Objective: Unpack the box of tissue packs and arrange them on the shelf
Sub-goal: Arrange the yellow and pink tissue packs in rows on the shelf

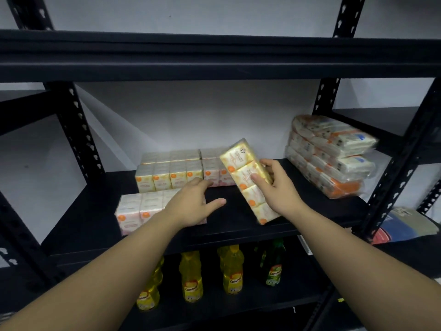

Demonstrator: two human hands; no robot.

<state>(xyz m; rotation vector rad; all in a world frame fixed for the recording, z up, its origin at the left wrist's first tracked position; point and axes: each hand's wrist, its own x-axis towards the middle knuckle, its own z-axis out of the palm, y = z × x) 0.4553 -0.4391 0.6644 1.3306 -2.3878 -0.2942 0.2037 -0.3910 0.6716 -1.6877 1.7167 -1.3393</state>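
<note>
While the right hand gripped a yellow tissue pack tilted above the shelf, the left hand lay spread over the front pack at nine o'clock, probably steadying it. More packs stood behind at eleven o'clock, leaving a gap seemingly meant for the held one.

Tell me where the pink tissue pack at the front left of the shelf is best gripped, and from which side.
Grip the pink tissue pack across its narrow width near the middle, coming from the front and above. It lies flat with its long side along the shelf edge; the left hand already rests on its right end. The right hand holds the yellow tissue pack.
</note>
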